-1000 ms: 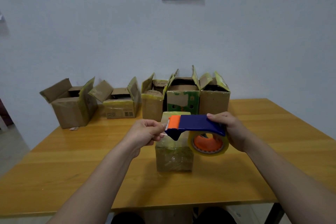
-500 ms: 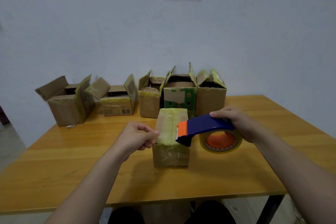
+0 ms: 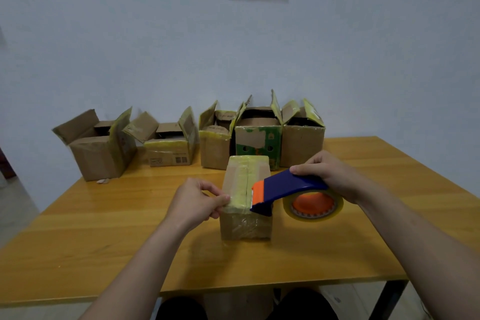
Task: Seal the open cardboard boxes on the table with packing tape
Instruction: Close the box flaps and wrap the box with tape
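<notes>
Closed box (image 3: 244,223) sits near-centre on table (image 3: 104,228); left hand (image 3: 197,200) pinches tape end at its near top edge; right hand (image 3: 330,176) wraps tape dispenser (image 3: 288,189); best kept taut, pressed flat over seam; open boxes (image 3: 257,143) line far edge.

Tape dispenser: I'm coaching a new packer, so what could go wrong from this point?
1. The left hand only pinches the tape end at the near edge of the closed box. Nothing presses the box down, so pulling the tape dispenser may drag or tip it.
2. The right hand holds the dispenser tilted beside the top seam, so the strip may land skewed or wrinkled.
</notes>
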Demonstrator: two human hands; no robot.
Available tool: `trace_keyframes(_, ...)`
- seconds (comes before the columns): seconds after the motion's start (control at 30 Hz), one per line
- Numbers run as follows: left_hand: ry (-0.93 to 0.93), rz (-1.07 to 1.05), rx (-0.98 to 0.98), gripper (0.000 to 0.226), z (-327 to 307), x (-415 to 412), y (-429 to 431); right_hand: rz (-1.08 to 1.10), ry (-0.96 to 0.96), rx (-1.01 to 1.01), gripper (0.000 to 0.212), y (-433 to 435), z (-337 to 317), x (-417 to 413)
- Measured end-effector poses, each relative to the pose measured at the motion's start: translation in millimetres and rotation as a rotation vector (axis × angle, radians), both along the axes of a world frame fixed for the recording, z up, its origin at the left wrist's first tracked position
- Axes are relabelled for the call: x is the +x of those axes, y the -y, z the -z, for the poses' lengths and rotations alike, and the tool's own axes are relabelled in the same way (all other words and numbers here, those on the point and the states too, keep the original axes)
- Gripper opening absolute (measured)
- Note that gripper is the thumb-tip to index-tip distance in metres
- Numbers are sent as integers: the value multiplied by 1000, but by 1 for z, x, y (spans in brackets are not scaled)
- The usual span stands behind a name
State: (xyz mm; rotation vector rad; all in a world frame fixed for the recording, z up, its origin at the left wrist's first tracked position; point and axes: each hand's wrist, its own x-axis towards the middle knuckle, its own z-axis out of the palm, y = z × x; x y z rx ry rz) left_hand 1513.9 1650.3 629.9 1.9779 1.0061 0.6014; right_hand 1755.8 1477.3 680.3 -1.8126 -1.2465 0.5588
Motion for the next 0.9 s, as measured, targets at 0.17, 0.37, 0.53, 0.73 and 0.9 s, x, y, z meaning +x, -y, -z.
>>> trace_keyframes(0.17,-5,18,-41,14,-2,1,-1,0,12,-55,42,-1,-6,-2)
trace_keyframes(0.37,-131,55,-228,31,-12,-7,-16,21,-12,-92,40,-3,-8,-2)
trace_keyframes(0.53,-148,-19,-13,13,-10,-1,-27,23,-19,-93,39,-5,-9,-2)
trace_keyframes(0.73,-248,128,289,42,2,46,-13,33,-21,-110,40,-5,-7,0)
trace_keyframes(0.9,-504,218,251,55,16,59,-7,28,-16,-125,41,-3,-7,0)
